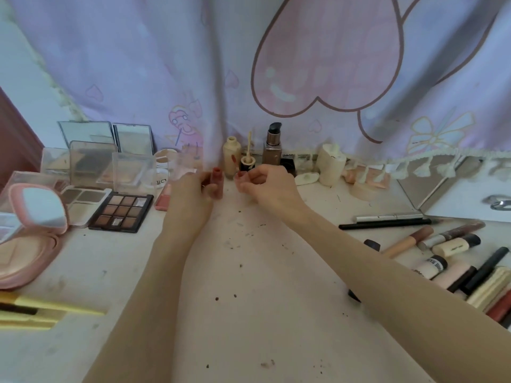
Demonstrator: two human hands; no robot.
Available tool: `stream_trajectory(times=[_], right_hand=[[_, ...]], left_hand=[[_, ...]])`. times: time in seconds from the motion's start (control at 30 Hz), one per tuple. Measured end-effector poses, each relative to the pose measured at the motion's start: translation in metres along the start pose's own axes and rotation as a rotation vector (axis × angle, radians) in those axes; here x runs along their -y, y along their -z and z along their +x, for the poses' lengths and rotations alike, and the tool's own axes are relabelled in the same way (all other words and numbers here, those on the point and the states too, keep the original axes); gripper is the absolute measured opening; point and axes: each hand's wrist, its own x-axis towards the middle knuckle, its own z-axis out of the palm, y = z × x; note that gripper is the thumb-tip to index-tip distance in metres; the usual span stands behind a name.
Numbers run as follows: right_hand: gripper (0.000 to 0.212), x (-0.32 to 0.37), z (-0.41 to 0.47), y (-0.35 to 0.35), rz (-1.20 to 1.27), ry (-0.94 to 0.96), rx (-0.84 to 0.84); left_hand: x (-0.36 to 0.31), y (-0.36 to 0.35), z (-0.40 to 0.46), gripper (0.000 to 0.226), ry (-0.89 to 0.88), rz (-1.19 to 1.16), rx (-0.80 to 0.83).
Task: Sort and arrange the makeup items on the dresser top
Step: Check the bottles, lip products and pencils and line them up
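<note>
Reddish open tube (217, 186) stands gripped by the left hand (193, 194); the right hand (262, 182) pinches its cap (240, 175). Knocking bottles (232, 157) just beyond could spill them.

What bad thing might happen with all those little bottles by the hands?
The left hand holds an uncapped red tube; if tipped, it may smear colour on the dresser top. The right hand is curled close to an open bottle with its wand sticking up; a bump might knock it into the cream bottle.
</note>
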Motion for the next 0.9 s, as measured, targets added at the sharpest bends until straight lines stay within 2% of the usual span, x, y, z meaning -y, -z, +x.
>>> stream_trajectory(times=[0.17, 0.27, 0.43, 0.7, 0.9], right_hand=[[0.015, 0.004, -0.002, -0.009, -0.039, 0.037, 0.003], [0.024, 0.004, -0.002, -0.013, -0.154, 0.035, 0.005], [0.024, 0.005, 0.0, -0.018, -0.275, 0.029, 0.011], [0.026, 0.005, 0.003, -0.023, -0.321, 0.045, 0.009], [0.038, 0.007, -0.002, -0.02, -0.333, 0.073, 0.016]], left_hand=[[0.004, -0.002, -0.001, 0.017, 0.0, -0.028, -0.024], [0.003, -0.002, -0.002, 0.02, 0.001, -0.023, -0.041], [0.001, -0.002, -0.004, 0.024, 0.006, -0.042, -0.064], [-0.001, 0.001, -0.007, 0.03, 0.038, -0.137, -0.067], [0.0, 0.001, -0.011, 0.029, 0.048, -0.15, -0.069]])
